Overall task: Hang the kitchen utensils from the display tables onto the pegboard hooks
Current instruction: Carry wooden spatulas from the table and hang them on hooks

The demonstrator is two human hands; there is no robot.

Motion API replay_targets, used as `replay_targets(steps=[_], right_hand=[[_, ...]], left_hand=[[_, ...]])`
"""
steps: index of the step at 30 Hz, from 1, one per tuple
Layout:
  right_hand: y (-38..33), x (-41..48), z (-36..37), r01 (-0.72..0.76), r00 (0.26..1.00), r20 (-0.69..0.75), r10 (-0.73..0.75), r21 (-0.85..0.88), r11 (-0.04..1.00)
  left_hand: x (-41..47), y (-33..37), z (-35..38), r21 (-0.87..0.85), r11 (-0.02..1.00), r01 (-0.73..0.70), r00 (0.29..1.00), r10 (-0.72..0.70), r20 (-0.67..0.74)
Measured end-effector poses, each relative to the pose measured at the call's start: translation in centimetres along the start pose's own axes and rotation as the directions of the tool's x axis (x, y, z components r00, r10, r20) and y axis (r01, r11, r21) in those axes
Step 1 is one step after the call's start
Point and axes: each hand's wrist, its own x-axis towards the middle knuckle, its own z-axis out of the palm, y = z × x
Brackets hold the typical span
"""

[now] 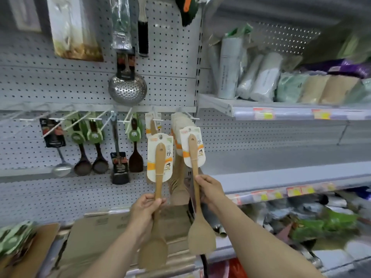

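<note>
Item: two wooden spatulas, in transit, neither yet hung. Nearest, at six o'clock, the left hand [145, 209] is clenched round the handle of the left spatula [159, 177], and at five o'clock the right hand [210, 190] grasps the handle of the right spatula [200, 238]. Both are held upright, blades down, over a cardboard box [96, 233] at seven o'clock. Condition: pale bare wood, a broad flat blade and a hole in the handle tip, which is backed by a white card with an orange band [200, 151]. Beyond, at twelve o'clock of the hands, the pegboard [170, 57] carries white hooks [157, 119]. A stack of like carded spatulas [178, 125] already hangs there, touching the right spatula's card. At nine o'clock hang dark spoons [83, 167], and higher, at eleven o'clock, a steel skimmer [127, 88]. Progress, as judged: well under way, with these two left to hook. What remains on the counter cannot be told.
</note>
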Motion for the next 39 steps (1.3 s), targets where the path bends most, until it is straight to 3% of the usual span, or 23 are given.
replay_targets(steps=[17, 20, 23, 26, 28, 34, 39], right_hand=[[1.0, 4.3, -1.3, -0.064, 0.987, 0.148, 0.057, 0.045, 0.997], [0.2, 5.3, -0.8, -0.065, 0.989, 0.132, 0.062, 0.019, 0.998], [-0.3, 6.7, 0.1, -0.078, 0.996, 0.028, 0.079, -0.039, 0.996], [-1.9, 7.2, 0.6, -0.016, 0.989, -0.144, -0.012, -0.194, 0.981], [-3.9, 7.2, 0.8, 0.068, 0.976, -0.188, -0.106, -0.2, 0.977], [-10.1, 5.0, 1.5, 0.261, 0.964, 0.045, -0.263, 0.035, 0.965], [-11.5, 5.2, 1.6, 0.274, 0.961, 0.01, -0.275, 0.075, 0.959]], left_hand=[[0.6, -0.1, 1.7, 0.023, 0.999, -0.046, 0.995, 0.048, -0.084], [1.0, 0.6, 2.0, 0.005, 0.999, -0.054, 0.995, 0.054, -0.079], [1.3, 1.0, 2.5, 0.014, 0.998, -0.063, 0.995, 0.064, -0.071], [1.7, 1.0, 3.1, 0.041, 0.998, -0.054, 0.997, 0.056, -0.043], [2.0, 0.9, 3.7, 0.051, 0.998, -0.046, 0.999, 0.047, -0.024], [2.5, 0.1, 6.3, 0.095, 0.995, -0.008, 1.0, 0.005, 0.028], [3.2, -0.2, 8.4, 0.103, 0.994, 0.02, 0.998, -0.025, 0.051]])
